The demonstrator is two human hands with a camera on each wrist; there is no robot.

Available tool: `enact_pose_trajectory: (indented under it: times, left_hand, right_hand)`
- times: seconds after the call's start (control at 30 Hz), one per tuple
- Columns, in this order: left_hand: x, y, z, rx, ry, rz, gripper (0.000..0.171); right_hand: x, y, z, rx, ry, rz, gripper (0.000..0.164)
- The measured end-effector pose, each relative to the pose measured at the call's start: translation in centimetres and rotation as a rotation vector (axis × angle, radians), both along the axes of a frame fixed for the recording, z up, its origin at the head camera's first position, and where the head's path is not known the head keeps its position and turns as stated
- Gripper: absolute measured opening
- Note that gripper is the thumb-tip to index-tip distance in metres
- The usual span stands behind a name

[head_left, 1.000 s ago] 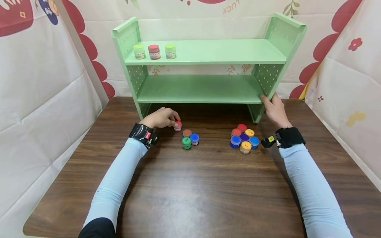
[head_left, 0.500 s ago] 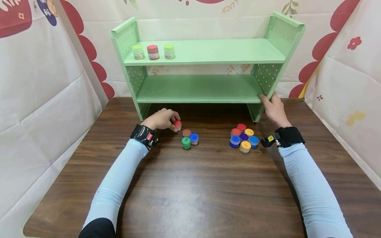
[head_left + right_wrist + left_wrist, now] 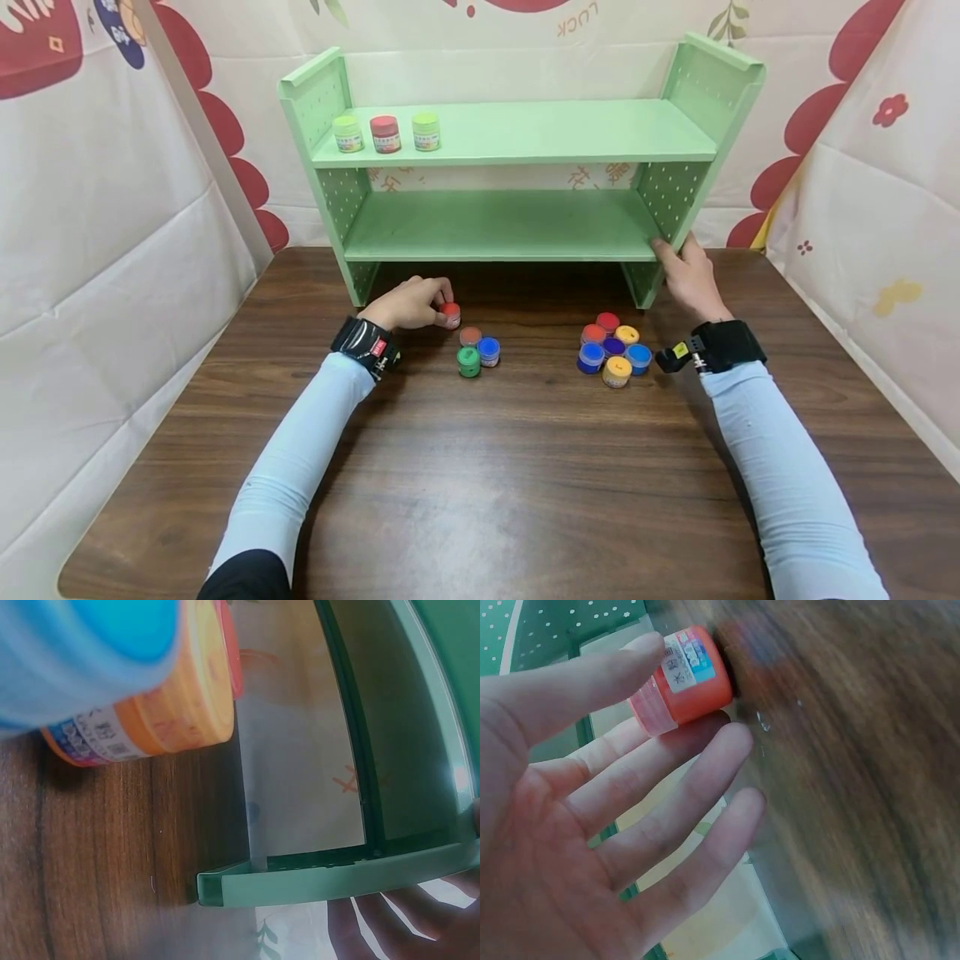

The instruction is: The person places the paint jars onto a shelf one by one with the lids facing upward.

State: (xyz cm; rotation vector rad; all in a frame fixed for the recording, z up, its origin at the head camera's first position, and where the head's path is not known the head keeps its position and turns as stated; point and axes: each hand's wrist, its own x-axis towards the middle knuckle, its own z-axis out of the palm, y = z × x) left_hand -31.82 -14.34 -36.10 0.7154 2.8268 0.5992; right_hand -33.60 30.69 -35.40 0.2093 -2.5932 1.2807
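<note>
My left hand (image 3: 408,304) pinches a small red paint jar (image 3: 451,314) just in front of the shelf's left side. In the left wrist view the thumb (image 3: 641,652) presses on the jar's label, with fingers on the opposite side; the ring and little fingers are spread. The jar's base is close to the tabletop. My right hand (image 3: 693,279) grips the right side panel of the green two-tier shelf (image 3: 495,225), thumb at the lower board's front corner. Behind the panel, its other fingers (image 3: 420,911) show in the right wrist view.
Near the left hand stand a brown-red jar (image 3: 471,336), a blue jar (image 3: 489,352) and a green jar (image 3: 468,362). Several more jars (image 3: 617,372) cluster at right. Two lime jars (image 3: 347,133) and a red jar (image 3: 386,134) line the upper board's left end.
My left hand and the red jar have shifted slightly to the right, and the thumb has moved lower on the jar. My right hand keeps its grip on the shelf.
</note>
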Motion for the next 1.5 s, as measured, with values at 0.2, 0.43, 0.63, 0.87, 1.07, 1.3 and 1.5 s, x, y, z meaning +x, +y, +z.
enact_pose_trajectory:
  times: [0.2, 0.43, 0.63, 0.87, 1.07, 1.3, 1.5]
  left_hand:
    - [0.1, 0.2, 0.1, 0.018, 0.021, 0.004, 0.028]
    - [0.0, 0.4, 0.3, 0.065, 0.040, 0.028, 0.032]
    - [-0.1, 0.6, 0.5, 0.090, 0.064, 0.022, 0.036]
    - [0.7, 1.1, 1.9, 0.127, 0.147, 0.028, 0.038]
    - [1.5, 1.4, 3.6, 0.234, 0.244, 0.019, 0.035]
    - [1.9, 1.9, 6.0, 0.339, 0.320, 0.018, 0.037]
    - [2.0, 2.1, 9.2, 0.415, 0.456, 0.023, 0.039]
  right_hand:
    - [0.0, 0.0, -0.1, -0.017, 0.004, 0.012, 0.067]
    - [-0.1, 0.1, 0.0, -0.030, -0.002, 0.025, 0.067]
    - [0.0, 0.0, 0.1, -0.022, 0.001, 0.022, 0.066]
    - [0.1, 0.0, 0.0, -0.022, -0.006, 0.013, 0.067]
    - [0.1, 0.0, 0.0, -0.029, -0.010, 0.023, 0.067]
    - [0.2, 0.0, -0.1, -0.030, -0.008, 0.020, 0.068]
    - [0.0, 0.1, 0.0, -0.024, -0.010, 0.021, 0.069]
